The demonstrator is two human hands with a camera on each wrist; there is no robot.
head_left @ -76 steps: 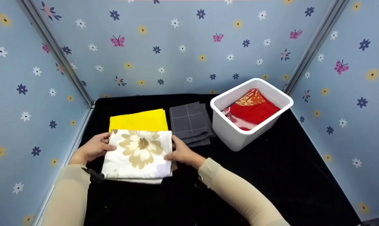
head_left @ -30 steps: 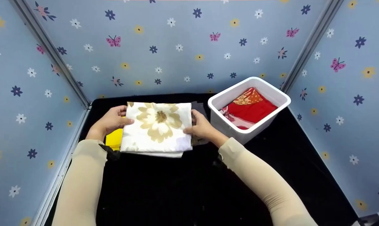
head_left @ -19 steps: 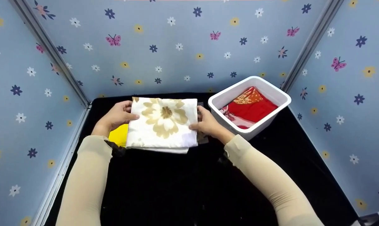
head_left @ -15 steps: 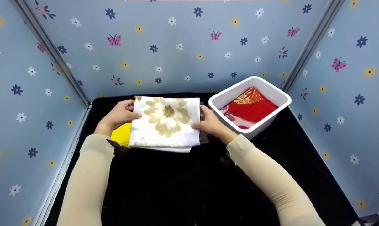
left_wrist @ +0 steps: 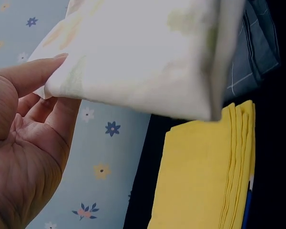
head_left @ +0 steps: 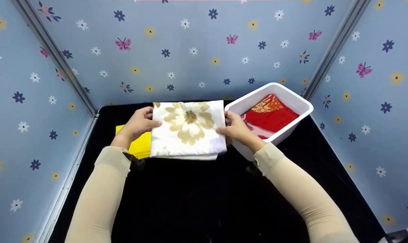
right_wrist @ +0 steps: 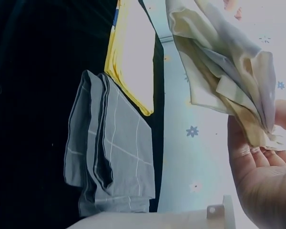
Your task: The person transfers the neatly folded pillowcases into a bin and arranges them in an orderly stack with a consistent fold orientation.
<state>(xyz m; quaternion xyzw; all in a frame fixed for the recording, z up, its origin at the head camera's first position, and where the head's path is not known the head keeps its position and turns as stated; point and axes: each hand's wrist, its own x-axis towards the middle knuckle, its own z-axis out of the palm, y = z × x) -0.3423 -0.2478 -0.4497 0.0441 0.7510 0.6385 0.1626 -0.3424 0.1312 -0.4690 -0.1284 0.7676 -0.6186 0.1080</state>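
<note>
The thumb of the left hand (head_left: pixel 138 123) lies on top of the folded flower cloth (head_left: pixel 187 129), and its other fingers (left_wrist: pixel 43 107) curl under the cloth's left edge, so they pinch it. The right hand (head_left: pixel 236 129) pinches the right edge the same way, thumb on top and fingers (right_wrist: pixel 264 157) below. The flower cloth is white with a big tan flower, and it is held flat up in the air above the black table (head_left: pixel 197 202). A folded yellow cloth (head_left: pixel 140 145) lies on the table under the left part of it. A folded gray cloth (right_wrist: pixel 112 160) with thin lines lies just to the right of the yellow one. A white bin (head_left: pixel 293 98) stands on the right, near the right hand, with a red cloth (head_left: pixel 271 116) inside. Blue walls (head_left: pixel 190 50) with flowers and butterflies stand around the table.
</note>
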